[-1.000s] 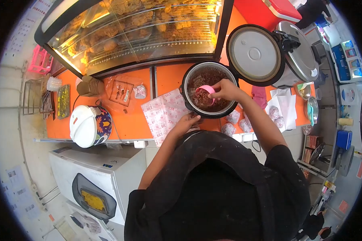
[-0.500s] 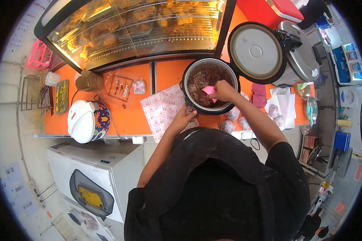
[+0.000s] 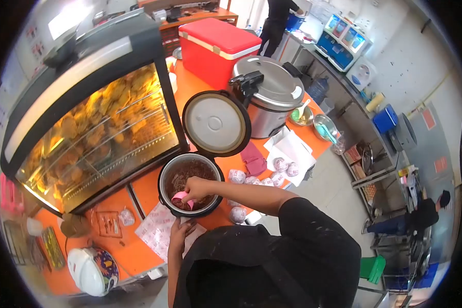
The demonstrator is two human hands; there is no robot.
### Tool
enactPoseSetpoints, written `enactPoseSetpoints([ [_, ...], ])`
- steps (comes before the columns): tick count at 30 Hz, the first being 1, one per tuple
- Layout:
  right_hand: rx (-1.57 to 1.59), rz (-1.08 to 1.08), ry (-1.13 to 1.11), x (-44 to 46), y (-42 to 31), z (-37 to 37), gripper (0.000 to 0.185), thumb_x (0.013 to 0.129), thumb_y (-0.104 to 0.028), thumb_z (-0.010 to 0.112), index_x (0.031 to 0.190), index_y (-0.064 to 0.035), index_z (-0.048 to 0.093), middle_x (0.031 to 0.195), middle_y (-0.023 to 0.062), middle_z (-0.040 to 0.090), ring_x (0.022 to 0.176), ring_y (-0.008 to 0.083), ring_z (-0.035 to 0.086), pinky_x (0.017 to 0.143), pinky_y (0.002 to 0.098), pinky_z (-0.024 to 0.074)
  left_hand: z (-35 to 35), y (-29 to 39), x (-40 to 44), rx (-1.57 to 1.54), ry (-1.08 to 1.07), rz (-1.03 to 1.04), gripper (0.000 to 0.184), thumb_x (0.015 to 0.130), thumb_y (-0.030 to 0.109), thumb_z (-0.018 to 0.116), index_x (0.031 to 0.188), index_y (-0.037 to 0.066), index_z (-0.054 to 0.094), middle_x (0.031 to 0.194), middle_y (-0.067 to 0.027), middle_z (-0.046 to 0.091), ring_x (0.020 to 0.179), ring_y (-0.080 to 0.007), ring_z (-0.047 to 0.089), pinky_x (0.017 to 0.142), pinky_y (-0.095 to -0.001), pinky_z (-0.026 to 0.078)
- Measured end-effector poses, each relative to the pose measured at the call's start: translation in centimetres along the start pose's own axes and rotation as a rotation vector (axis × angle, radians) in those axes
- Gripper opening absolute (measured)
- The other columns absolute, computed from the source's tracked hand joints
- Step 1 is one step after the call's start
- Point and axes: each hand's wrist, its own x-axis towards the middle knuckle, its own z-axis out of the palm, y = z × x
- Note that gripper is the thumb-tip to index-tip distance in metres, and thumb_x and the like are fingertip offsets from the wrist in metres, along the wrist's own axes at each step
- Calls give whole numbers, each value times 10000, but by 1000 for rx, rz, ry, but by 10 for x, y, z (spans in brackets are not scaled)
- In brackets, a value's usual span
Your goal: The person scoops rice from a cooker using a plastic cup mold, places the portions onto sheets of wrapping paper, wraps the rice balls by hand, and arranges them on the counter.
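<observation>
My right hand (image 3: 196, 190) is closed on a pink scoop (image 3: 183, 199), which dips into the dark brown rice (image 3: 194, 168) inside the open cooker pot (image 3: 165, 179). The cooker's round lid (image 3: 216, 123) stands raised behind the pot. My left hand (image 3: 181, 229) is at the pot's near side, over the printed wrapping paper (image 3: 156, 231); its fingers are partly seen, and whether they grip the rim I cannot tell. Several wrapped balls (image 3: 236, 176) lie to the right of the pot, beside a dark pink cloth (image 3: 252, 158).
A heated glass cabinet (image 3: 102, 133) stands at the left. Behind are a large steel cooker (image 3: 269, 87) and a red cooler box (image 3: 215, 46). White paper (image 3: 290, 151) and metal bowls (image 3: 324, 127) lie right. One person (image 3: 278, 23) stands far back, another (image 3: 421, 215) at the right.
The view has swung toward the right, bringing two people and more of the room into sight. The scoop stays in my right hand inside the pot, and my left hand stays beside it.
</observation>
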Motion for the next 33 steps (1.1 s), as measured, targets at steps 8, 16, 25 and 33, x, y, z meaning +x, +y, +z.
enactPoseSetpoints([
  [8,580,123,32,-32,5,-42,429,901,-370,749,984,51,757,784,63,712,678,138,675,657,285,553,-80,-108,32,522,330,323,571,921,51,565,1466,14,398,1326,-203,606,1237,-338,585,981,-419,505],
  [16,1184,89,40,-73,1,-36,345,1002,-350,625,1049,-17,700,841,33,711,749,97,686,650,236,553,-69,-107,13,1317,692,-158,938,754,368,802,1488,12,339,1621,-177,222,1501,-384,164,1080,-649,340],
  [25,1394,-48,27,-88,12,-21,513,1024,-370,570,1355,19,526,1256,149,662,1079,243,694,914,417,593,-84,-125,23,1382,967,47,853,723,155,693,1466,-39,323,1527,-219,362,1409,-383,349,1066,-583,395],
  [33,1651,-186,-111,-99,15,-16,530,1041,-362,540,1469,-70,427,1376,115,601,1217,243,626,973,443,566,-104,-121,10,1220,970,259,449,792,69,619,1205,-83,532,1225,-269,561,1127,-442,536,974,-487,458],
])
